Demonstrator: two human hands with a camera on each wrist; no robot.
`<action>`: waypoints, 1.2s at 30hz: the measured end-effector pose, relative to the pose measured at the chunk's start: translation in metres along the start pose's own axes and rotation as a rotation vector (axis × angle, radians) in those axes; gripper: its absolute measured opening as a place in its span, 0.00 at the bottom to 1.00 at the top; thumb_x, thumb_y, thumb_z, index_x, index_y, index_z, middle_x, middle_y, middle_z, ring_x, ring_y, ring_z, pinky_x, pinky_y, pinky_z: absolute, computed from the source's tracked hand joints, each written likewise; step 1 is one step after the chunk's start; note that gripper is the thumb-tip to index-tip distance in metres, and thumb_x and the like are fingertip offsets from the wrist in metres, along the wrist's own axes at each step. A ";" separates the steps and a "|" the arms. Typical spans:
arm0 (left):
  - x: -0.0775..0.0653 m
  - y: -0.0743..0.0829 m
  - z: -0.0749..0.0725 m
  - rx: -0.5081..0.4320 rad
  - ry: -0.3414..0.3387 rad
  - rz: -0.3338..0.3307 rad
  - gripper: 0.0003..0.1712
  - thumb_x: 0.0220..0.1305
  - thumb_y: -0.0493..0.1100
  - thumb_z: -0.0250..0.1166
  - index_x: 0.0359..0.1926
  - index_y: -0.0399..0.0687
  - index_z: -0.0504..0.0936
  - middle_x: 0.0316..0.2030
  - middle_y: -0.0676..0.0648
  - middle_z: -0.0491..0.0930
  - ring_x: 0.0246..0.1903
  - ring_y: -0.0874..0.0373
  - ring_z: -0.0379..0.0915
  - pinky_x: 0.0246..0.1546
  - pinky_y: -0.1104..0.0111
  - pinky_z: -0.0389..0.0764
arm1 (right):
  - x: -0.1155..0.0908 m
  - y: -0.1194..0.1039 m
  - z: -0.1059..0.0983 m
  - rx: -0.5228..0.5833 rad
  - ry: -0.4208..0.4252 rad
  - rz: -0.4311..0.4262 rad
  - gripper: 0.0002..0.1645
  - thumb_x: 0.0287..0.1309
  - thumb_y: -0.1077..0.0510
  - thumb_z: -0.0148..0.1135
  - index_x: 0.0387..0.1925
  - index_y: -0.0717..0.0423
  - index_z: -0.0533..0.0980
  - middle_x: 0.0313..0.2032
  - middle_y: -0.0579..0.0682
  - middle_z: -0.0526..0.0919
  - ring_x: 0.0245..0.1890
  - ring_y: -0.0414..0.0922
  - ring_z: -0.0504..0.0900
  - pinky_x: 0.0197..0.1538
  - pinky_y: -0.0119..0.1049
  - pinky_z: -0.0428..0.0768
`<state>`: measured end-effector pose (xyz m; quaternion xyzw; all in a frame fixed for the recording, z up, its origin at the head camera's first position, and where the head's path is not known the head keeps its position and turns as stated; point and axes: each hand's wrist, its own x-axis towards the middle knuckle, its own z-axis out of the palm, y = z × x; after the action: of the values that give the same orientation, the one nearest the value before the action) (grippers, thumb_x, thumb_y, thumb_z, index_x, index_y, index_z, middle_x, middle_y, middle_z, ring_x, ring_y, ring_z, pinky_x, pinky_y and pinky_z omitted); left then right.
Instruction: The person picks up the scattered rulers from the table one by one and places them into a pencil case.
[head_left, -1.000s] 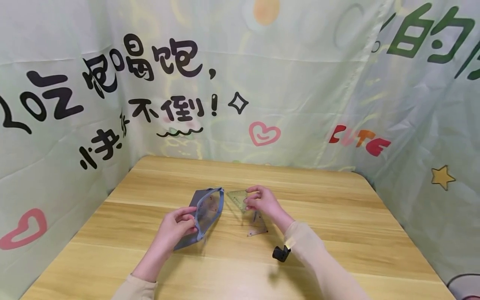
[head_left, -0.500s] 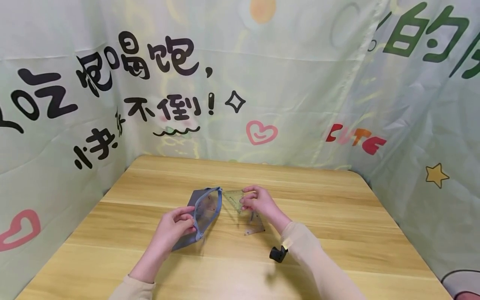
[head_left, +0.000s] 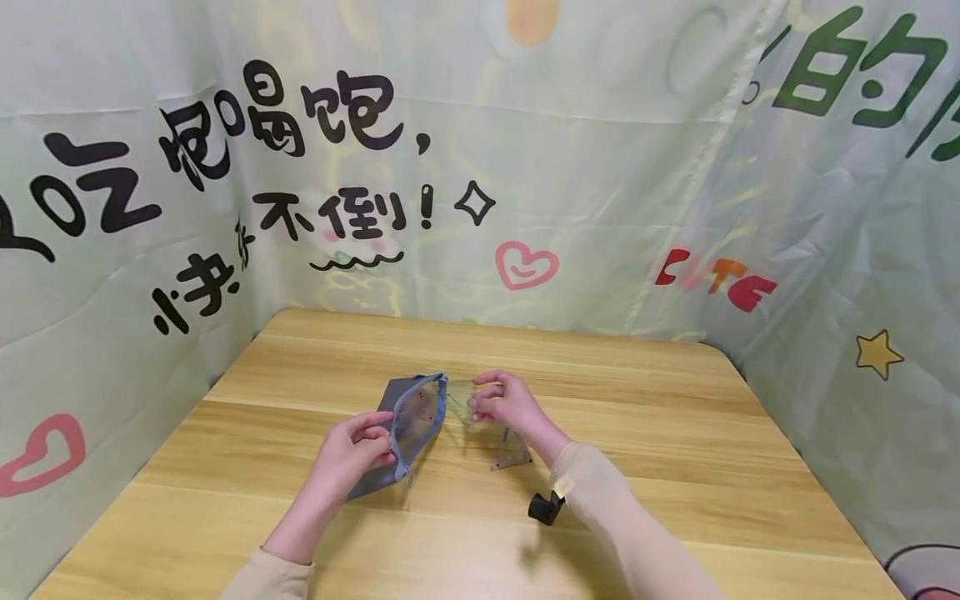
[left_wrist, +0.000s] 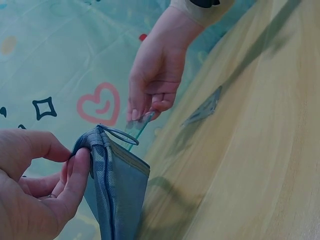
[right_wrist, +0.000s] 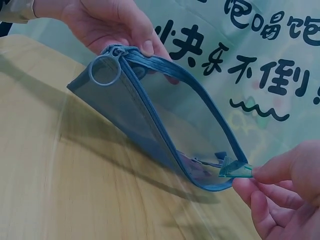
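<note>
A blue zip pouch (head_left: 375, 482) stands tilted on the table with its mouth spread wide. My left hand (head_left: 348, 450) pinches its near rim between thumb and fingers. Between the thumb and fingers of my right hand (head_left: 510, 406) is a clear green set square (head_left: 459, 402). In the right wrist view, the green set square (right_wrist: 235, 169) has its tip at the far end of the pouch's mouth, overlapping the rim. Small dark and purplish items (right_wrist: 200, 165) show through the opening. Another clear set square (head_left: 512, 458) lies on the table below my right hand.
A ring pull (right_wrist: 105, 71) hangs from the pouch's zip. A black device (head_left: 545, 507) sits at my right wrist, above the wooden table (head_left: 637, 400). Printed cloth walls (head_left: 600, 183) enclose the table's back and sides.
My right hand has moved left with the green set square, bringing its tip up to the pouch's mouth. My left hand keeps its hold on the rim.
</note>
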<state>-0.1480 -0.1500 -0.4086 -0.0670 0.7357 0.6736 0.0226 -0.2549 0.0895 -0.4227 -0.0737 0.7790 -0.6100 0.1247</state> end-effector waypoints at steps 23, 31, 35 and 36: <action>0.002 -0.002 0.001 -0.004 -0.002 0.005 0.26 0.62 0.29 0.60 0.62 0.29 0.72 0.33 0.46 0.74 0.30 0.61 0.76 0.34 0.74 0.86 | 0.008 -0.003 0.018 0.009 -0.019 0.008 0.27 0.61 0.67 0.63 0.62 0.62 0.72 0.46 0.65 0.85 0.28 0.40 0.85 0.44 0.42 0.88; 0.000 0.000 0.001 -0.004 -0.006 0.006 0.25 0.62 0.29 0.59 0.62 0.29 0.72 0.34 0.45 0.74 0.31 0.61 0.76 0.35 0.74 0.86 | 0.008 -0.004 0.029 0.071 -0.045 0.010 0.28 0.60 0.68 0.63 0.62 0.65 0.70 0.46 0.68 0.84 0.26 0.39 0.84 0.44 0.43 0.88; -0.001 0.002 0.002 -0.004 -0.006 0.000 0.25 0.62 0.29 0.58 0.62 0.30 0.73 0.34 0.46 0.74 0.31 0.60 0.76 0.36 0.73 0.86 | 0.006 -0.007 0.033 0.078 -0.059 0.019 0.29 0.61 0.67 0.63 0.63 0.66 0.68 0.47 0.67 0.84 0.26 0.40 0.85 0.45 0.46 0.87; -0.001 0.002 0.002 -0.004 -0.006 0.000 0.25 0.62 0.29 0.58 0.62 0.31 0.73 0.34 0.46 0.74 0.31 0.60 0.76 0.36 0.73 0.86 | 0.006 -0.007 0.033 0.078 -0.061 0.021 0.29 0.61 0.67 0.63 0.63 0.66 0.68 0.46 0.66 0.84 0.26 0.40 0.85 0.45 0.46 0.87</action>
<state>-0.1473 -0.1481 -0.4069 -0.0651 0.7343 0.6753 0.0248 -0.2513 0.0553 -0.4238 -0.0789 0.7511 -0.6362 0.1575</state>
